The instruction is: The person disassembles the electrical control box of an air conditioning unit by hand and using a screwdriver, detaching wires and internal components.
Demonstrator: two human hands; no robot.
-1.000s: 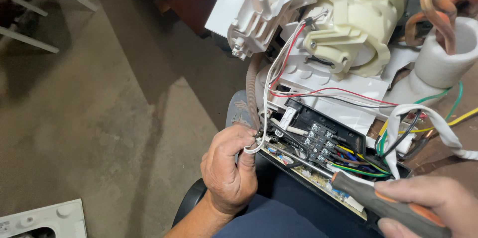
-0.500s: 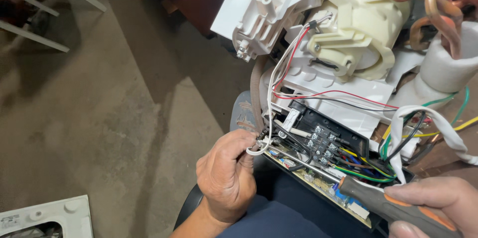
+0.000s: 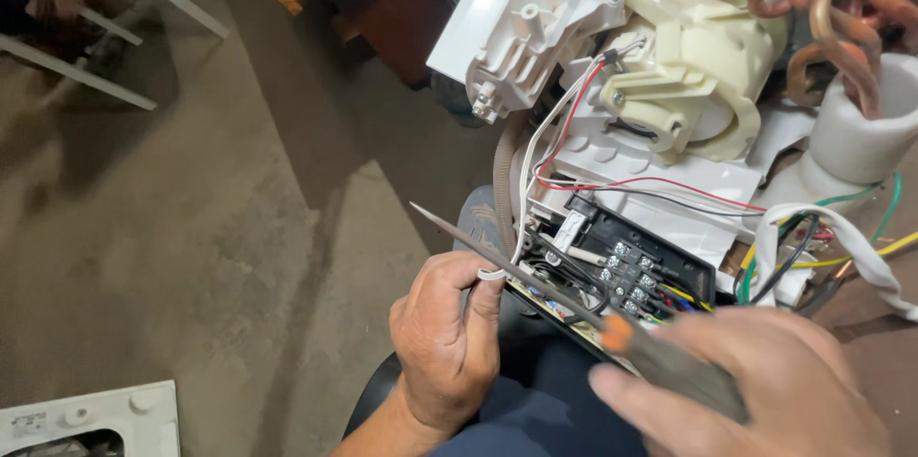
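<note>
Left hand (image 3: 445, 347) is pinching a white wire loop (image 3: 491, 274) shut between thumb & finger, right at the black terminal block (image 3: 626, 271)'s edge. Right hand (image 3: 755, 385) is wrapping closed round a screwdriver (image 3: 574, 304), orange-collared, shaft angling up-left over the wires — looks like mid wiring work. Next move prob needs the tip steadied on a screw.

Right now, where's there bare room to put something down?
The floor left of the left hand is bare, between the white frame and the white panel. Right of it, wires, the terminal box and copper pipes crowd everything.
</note>
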